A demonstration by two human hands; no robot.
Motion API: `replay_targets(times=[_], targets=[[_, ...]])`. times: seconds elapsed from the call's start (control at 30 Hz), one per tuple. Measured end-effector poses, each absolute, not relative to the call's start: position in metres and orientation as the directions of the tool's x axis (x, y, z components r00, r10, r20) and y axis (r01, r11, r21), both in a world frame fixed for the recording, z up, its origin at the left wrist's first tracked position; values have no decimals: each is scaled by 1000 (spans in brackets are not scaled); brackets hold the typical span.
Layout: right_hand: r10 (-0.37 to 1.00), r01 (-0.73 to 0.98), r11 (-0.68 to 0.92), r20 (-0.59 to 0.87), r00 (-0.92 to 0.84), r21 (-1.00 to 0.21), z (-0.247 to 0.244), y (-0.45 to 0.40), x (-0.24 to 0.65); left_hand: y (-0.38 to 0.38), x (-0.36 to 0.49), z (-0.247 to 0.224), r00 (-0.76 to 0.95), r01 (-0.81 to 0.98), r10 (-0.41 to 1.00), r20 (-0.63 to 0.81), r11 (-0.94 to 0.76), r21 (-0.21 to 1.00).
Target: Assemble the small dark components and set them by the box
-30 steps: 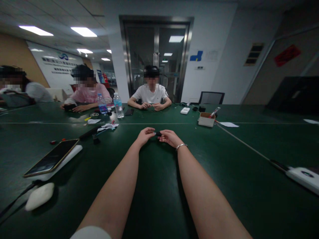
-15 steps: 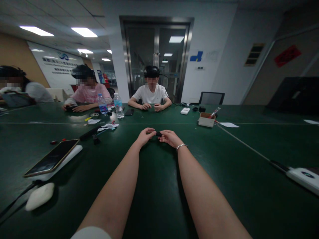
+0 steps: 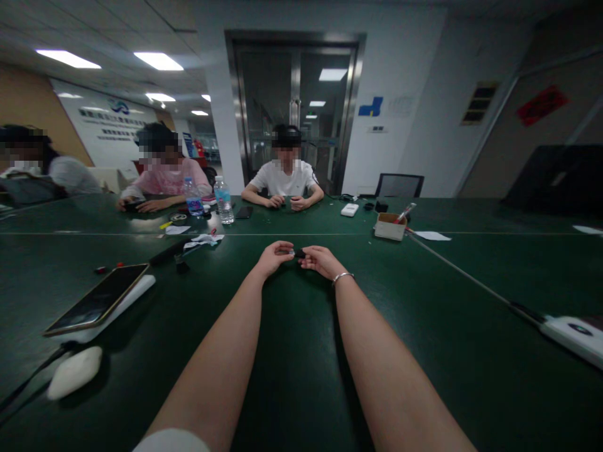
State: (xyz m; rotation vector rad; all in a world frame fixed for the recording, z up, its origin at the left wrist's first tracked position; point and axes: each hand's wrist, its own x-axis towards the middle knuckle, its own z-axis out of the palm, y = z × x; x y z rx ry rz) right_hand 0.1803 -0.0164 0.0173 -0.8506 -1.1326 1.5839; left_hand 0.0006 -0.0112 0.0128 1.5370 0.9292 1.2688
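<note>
Both my hands meet above the green table [image 3: 301,351], near the middle of the view. My right hand [image 3: 320,260] pinches a small black object [image 3: 299,253] between thumb and fingers. Facing it, my left hand [image 3: 275,258] is closed on a tiny light or clear piece [image 3: 292,252], right at the left end of the black object. Whether the two pieces touch is too small to tell. A silver bracelet circles my right wrist.
To the left lie a phone [image 3: 101,298] on a white device, a whitish rounded object [image 3: 76,373] and a black brush-like item [image 3: 181,263]. Bottles [image 3: 223,202], a small box [image 3: 390,227] and a white power bank [image 3: 572,333] also stand or lie here. Three people sit opposite.
A small light piece now shows between my left fingertips and the black object, where the black object met the fingers before. Both arms have hardly moved.
</note>
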Motion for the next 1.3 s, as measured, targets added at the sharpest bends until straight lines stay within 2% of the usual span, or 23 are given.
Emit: replay_targets(times=[0.2,0.43,0.6,0.73,0.97,1.2,1.3], targets=[[958,-303,-96,-5,-288,-948,15,-13,180,-6,-1,9,235,-51,922,307,-304,951],[956,-299,-100,-8,-294,-949,14,-12,181,-12,1,15,193,20,929,315,-325,946],[944,-305,-67,38,-329,-950,16,-16,184,-14,1,15,156,93,963,220,-236,967],[924,-301,-43,77,-374,-953,18,-18,184,-13,1,14,128,74,967,218,-229,971],[953,-209,-96,-29,-303,-973,20,-16,180,-13,3,14,133,41,963,233,-240,970],[949,-276,-70,21,-314,-959,20,-18,181,-13,3,14,109,58,965,239,-246,968],[953,-207,-85,-19,-302,-975,21,-18,180,-12,2,14,117,52,961,251,-258,965]])
